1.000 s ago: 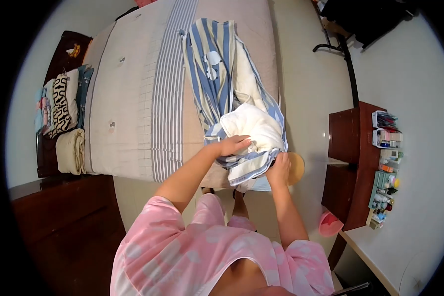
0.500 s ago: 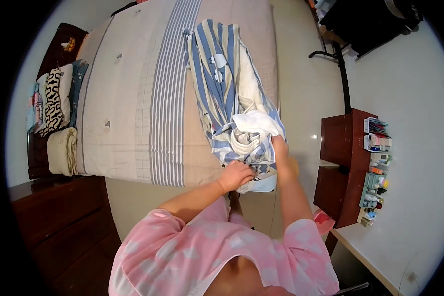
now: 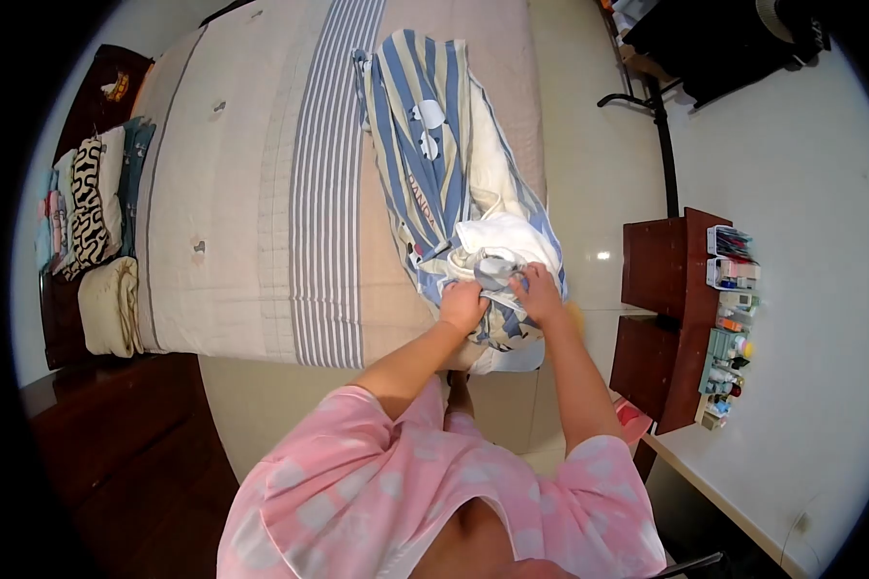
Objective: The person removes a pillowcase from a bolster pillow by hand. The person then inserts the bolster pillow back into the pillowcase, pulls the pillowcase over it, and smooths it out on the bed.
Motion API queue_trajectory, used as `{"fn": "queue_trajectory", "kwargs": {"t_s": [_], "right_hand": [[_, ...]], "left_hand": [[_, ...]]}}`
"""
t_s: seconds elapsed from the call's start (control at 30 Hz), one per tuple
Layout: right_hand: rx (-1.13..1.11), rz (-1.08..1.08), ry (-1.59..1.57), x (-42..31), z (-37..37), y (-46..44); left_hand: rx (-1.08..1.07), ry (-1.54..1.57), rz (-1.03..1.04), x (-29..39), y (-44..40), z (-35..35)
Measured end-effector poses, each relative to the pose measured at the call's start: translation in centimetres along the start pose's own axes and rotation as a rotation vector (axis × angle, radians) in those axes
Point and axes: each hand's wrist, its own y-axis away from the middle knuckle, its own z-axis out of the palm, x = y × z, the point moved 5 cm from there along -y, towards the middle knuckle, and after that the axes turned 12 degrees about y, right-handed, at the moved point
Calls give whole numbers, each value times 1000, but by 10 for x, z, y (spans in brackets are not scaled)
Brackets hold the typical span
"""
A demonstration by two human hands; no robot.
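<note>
A blue and cream striped cloth [image 3: 425, 125] with white panda shapes lies along the right side of the bed [image 3: 328, 241]. Its near end is bunched up around a white fleecy part [image 3: 502, 234]. My left hand [image 3: 463, 307] is closed on the left edge of the bunched end. On the right side of the same bundle, my right hand [image 3: 539, 291] grips the fabric with its fingers curled. Between the hands a grey-blue patch of fabric shows inside the folds.
Folded clothes [image 3: 87, 203] and a rolled cream blanket [image 3: 111, 307] rest at the bed's left end. A dark wooden dresser [image 3: 135, 434] stands lower left. At the right are a brown cabinet [image 3: 686, 309] with small items, a pink bin [image 3: 632, 420] and a black rack [image 3: 666, 145].
The bundle's near end has been opened out and rearranged, so grey-blue fabric now shows inside. My left hand moved down, then up to its left edge; my right hand shifted on its right side.
</note>
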Motion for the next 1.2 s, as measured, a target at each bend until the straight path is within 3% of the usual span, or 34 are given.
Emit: {"fn": "queue_trajectory", "kwargs": {"t_s": [0.03,0.17,0.27,0.3,0.4,0.53,0.57,0.63,0.7,0.73,0.8,0.83,0.87,0.9,0.97,1.1,1.2], "right_hand": [[-32,-11,34,-9,-4,10],[-205,-124,160,-47,-16,51],[-341,-294,239,-76,-22,75],[-346,-301,228,-75,-8,79],[-383,-132,71,-87,4,89],[-449,-247,82,-97,16,97],[-439,-284,74,-103,8,100],[-505,-31,-371,-93,15,96],[-555,228,-808,-87,22,90],[-525,254,-736,-84,20,84],[-469,312,-595,-76,17,79],[-272,56,-299,-78,17,73],[-169,-25,-188,-78,24,71],[-64,-109,-78,-85,25,65],[97,-223,67,-94,31,47],[-305,-36,74,-111,39,17],[-660,-165,326,-127,64,17]], "left_hand": [[-60,52,-70,-3,1,-5],[-226,267,58,21,23,-46],[-387,140,402,69,31,-89],[-277,140,558,78,35,-98],[39,-35,474,73,26,-140],[388,-189,24,-11,45,-150],[328,62,-144,-32,48,-140],[201,566,-476,-66,59,-116],[124,544,-293,-65,65,-106],[85,530,-201,-60,67,-102],[16,540,-310,-61,76,-93],[-5,565,-384,-60,79,-92],[-25,590,-454,-59,80,-92],[-62,784,-715,-40,86,-103],[-65,973,-670,-53,86,-94],[-11,1260,-709,-36,91,-96],[-45,1119,-679,-33,93,-99]]}}
